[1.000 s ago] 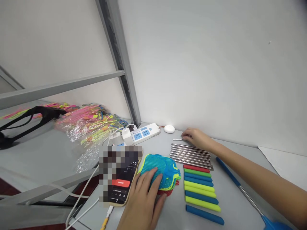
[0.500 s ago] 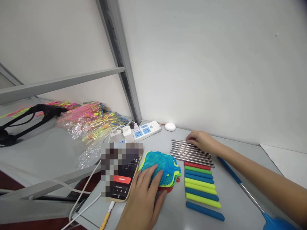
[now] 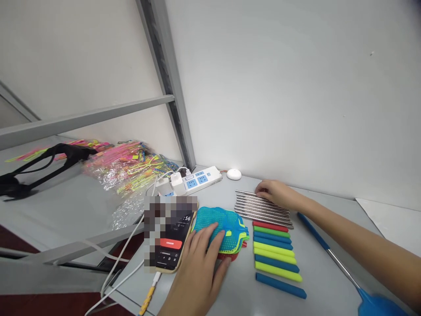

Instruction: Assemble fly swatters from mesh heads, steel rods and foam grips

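Observation:
My left hand (image 3: 199,263) lies with spread fingers on a stack of flyswatter heads (image 3: 212,217), blue on top with yellow-green and red edges showing beneath. My right hand (image 3: 278,194) reaches over a row of thin metal rods (image 3: 255,209), its fingers curled down at the farthest rod; the fingertips are partly hidden. Nearer to me, several coloured handle sleeves (image 3: 274,253) in red, green, blue and yellow-green lie side by side. A blue flyswatter (image 3: 344,267) with a metal shaft rests under my right forearm, its head cut off by the frame edge.
A partly blurred-out phone (image 3: 171,241) on a charging cable lies left of the stack. Behind it are a power strip (image 3: 200,181) and a white round case (image 3: 233,174). Bagged colourful items (image 3: 128,164) and a black strap (image 3: 66,153) lie beyond the metal frame (image 3: 177,98).
The camera view has shifted slightly. Both hands stay where they were, on the flyswatter heads and at the rods.

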`<state>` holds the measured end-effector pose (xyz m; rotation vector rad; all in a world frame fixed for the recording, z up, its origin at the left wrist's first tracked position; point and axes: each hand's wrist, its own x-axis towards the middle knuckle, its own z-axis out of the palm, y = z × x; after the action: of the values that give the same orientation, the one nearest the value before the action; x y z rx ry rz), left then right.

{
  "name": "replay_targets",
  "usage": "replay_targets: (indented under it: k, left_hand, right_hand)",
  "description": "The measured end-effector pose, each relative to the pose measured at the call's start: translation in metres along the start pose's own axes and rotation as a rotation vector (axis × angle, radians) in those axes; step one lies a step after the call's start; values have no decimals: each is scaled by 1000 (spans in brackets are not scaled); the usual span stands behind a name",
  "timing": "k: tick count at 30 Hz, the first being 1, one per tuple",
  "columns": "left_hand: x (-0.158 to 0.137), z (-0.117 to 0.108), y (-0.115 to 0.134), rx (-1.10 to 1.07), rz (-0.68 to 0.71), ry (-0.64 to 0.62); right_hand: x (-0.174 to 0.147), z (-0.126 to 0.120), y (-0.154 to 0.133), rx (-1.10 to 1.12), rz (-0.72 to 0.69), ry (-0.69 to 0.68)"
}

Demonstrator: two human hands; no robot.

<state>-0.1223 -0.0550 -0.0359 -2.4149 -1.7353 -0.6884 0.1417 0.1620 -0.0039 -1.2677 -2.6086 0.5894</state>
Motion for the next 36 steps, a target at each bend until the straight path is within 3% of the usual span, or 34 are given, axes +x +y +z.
replay_targets:
  k: [5,9,13,17,20,25,31,36]
  left_hand:
    - [3,-9,5,-64,-6,-1]
    - [22,-22,15,-172,-56,3]
    - [60,-30,26,-270,-180,73]
    - [82,-27,41,-339,-203,107]
    - [79,-23,54,-430,-208,153]
    - [71,-27,64,-735,-409,240]
    - [68,-35,66,-809,-307,161]
    - [63,-32,77,-814,-350,163]
  right_hand:
    - [1,-2,1,-51,21,17]
    - [-8,-6,-7,-93,62,90]
    - [-34,-16,-33,-99,24,162]
    - [-68,-24,-60,-97,-95,206]
    - [-90,-26,-70,-149,-159,214]
    - [-115,-31,-74,-192,-218,204]
    - [-135,-38,-78,-196,-242,204]
    - [-143,-34,-89,-155,-185,207]
